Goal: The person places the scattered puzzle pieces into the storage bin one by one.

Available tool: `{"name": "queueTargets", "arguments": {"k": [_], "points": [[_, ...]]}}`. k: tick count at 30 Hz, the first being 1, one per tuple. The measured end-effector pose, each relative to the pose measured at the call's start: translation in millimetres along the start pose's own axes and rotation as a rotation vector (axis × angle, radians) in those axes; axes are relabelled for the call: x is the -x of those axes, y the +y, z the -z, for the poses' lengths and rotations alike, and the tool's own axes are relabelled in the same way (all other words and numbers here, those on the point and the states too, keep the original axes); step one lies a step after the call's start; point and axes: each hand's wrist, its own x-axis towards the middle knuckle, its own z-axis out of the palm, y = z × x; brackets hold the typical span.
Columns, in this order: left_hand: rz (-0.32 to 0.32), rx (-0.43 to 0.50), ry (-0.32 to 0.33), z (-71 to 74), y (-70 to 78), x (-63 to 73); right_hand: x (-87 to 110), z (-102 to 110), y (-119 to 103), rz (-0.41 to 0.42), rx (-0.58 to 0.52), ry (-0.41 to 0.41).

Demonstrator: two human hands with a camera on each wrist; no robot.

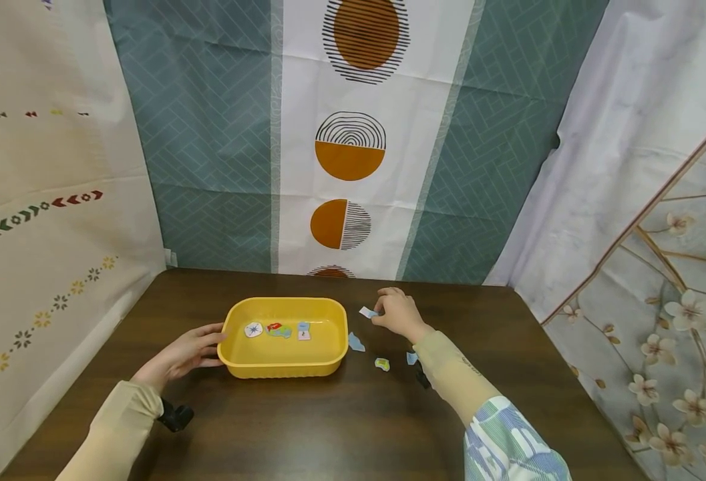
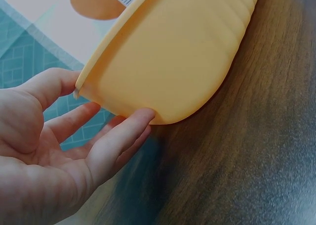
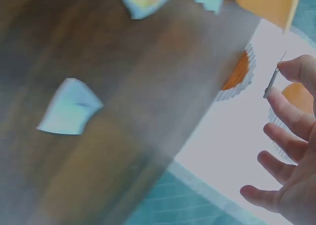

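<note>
A yellow plastic basin (image 1: pixel 282 371) stands on the table with several small flat cut-out pieces inside, one white with a blue star (image 1: pixel 253 329). My left hand (image 1: pixel 186 352) touches the basin's left end. In the left wrist view its fairly straight fingers lie at the rim and outer wall (image 2: pixel 173 62). Right of the basin, my right hand (image 1: pixel 397 312) pinches a thin white and light-blue cut-out piece (image 1: pixel 367 312) between thumb and forefinger. The right wrist view shows this piece (image 3: pixel 271 82) edge-on, the other fingers spread loosely.
On the dark wooden table (image 1: pixel 292 421) right of the basin lie a light-blue piece (image 1: pixel 355 343), a green and yellow piece (image 1: pixel 382 364) and another bluish piece (image 1: pixel 412 359) by the right wrist. Patterned curtains (image 1: pixel 220 133) hang behind and on both sides.
</note>
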Motion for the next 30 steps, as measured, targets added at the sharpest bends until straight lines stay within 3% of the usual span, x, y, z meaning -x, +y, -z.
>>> {"name": "queueTargets", "arguments": {"k": [12, 30], "points": [[0.003, 0.009, 0.002, 1.0, -0.4, -2.0, -26.6, 13, -40, 0.047, 0.016, -0.016], [0.003, 0.03, 0.001, 1.1, -3.5, -0.4, -36.9, -23, -77, 0.094, 0.001, -0.121]]}}
